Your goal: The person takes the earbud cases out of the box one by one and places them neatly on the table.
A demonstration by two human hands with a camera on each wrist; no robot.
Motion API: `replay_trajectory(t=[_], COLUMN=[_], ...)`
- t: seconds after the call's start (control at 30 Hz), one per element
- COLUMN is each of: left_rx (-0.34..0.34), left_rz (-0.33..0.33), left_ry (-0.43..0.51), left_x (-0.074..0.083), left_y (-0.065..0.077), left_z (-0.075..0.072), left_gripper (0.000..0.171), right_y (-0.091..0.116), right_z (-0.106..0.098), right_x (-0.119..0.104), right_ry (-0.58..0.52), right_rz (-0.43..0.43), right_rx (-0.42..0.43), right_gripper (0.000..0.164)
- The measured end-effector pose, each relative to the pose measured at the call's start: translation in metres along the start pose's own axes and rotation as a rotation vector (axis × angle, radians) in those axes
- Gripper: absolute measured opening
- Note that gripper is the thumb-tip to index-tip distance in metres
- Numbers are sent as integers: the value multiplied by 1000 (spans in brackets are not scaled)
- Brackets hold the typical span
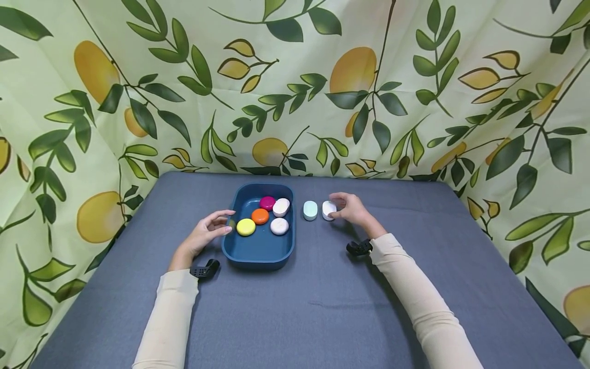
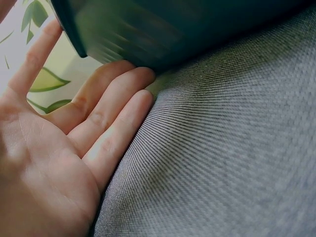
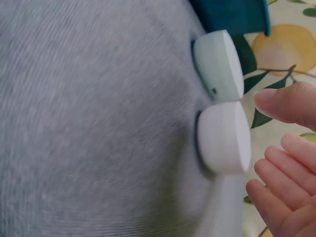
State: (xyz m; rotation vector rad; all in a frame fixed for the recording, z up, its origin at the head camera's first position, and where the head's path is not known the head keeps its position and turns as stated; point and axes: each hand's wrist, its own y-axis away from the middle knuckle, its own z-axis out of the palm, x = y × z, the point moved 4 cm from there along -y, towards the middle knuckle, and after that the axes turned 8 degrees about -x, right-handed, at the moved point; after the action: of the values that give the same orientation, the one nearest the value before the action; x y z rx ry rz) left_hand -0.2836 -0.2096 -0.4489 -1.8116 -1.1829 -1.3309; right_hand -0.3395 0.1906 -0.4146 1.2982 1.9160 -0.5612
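Behind the blue tray (image 1: pixel 258 251) you face a leaf-printed cloth (image 1: pixel 286 66), and under the tray spreads your grey-blue surface (image 1: pixel 322 318). Your left hand (image 1: pixel 209 229) is at the tray's left side, its fingers parted from the thumb and touching the wall. Your right hand (image 1: pixel 354 208) is to the tray's right, its fingers and thumb spread just beside a white piece (image 1: pixel 328 210). A mint piece (image 1: pixel 310 210) sits between that one and the tray. Inside the tray you have two white, one yellow, one orange and one magenta piece (image 1: pixel 267 203).
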Motion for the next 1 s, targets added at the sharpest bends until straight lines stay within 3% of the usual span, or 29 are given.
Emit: replay_trajectory(t=[0.33,1.0], left_rx=[-2,8], left_rz=[-1,11], left_ry=[1,31], left_x=[1,0], left_y=[0,0], left_z=[0,1], left_gripper=[53,52], right_y=[4,-4], right_z=[4,42], right_x=[-26,-89], right_ry=[-34,-82], right_rz=[-56,-151], right_rx=[17,-103], right_gripper=[56,57])
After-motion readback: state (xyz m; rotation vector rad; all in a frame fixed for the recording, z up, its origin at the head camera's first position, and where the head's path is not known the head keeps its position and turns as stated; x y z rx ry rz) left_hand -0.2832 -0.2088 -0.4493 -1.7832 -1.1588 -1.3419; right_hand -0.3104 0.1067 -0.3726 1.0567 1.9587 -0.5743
